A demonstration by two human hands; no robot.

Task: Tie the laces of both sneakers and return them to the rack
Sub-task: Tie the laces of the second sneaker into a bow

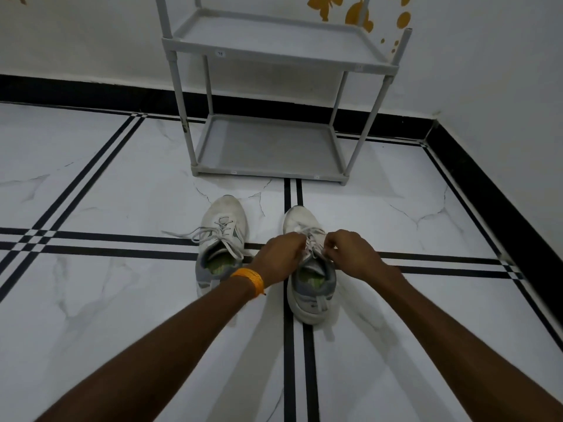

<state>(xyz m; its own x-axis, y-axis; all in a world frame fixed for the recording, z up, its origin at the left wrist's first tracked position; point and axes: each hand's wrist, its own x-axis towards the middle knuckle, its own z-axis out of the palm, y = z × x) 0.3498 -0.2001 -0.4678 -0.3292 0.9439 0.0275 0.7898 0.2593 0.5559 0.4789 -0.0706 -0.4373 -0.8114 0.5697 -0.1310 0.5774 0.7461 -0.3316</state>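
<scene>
**Both hands at the right sneaker's laces**

Here we look down along two bare forearms to a pair of white-and-grey sneakers standing side by side on the marble-patterned floor [91,300], toes pointing away from us toward the rack.

Our left hand [281,254] and right hand [350,254] are both curled closed over the right sneaker [309,287], meeting above its tongue. Each hand pinches a strand of the right sneaker's laces [312,242] between fingertips; the fingers are bunched tight, and the knot itself sits partly hidden between the knuckles, so we cannot tell how far it is formed. An orange wristband [248,280] circles the left wrist.

The left sneaker [222,239] stands just beside the right one, apart from both hands. Its loose laces [195,234] are untied, one end trailing out to the left across the floor, another draped over the collar. Green insoles show inside both shoes.

The grey rack [265,147] stands near the sneakers, beyond their toes, against the white wall [91,41]. Two shelves are fully in view, a lower one at floor level and one above it. Orange butterfly decals [323,6] mark the wall behind the rack. Black stripes cross the floor, one pair running beneath the right sneaker.
</scene>
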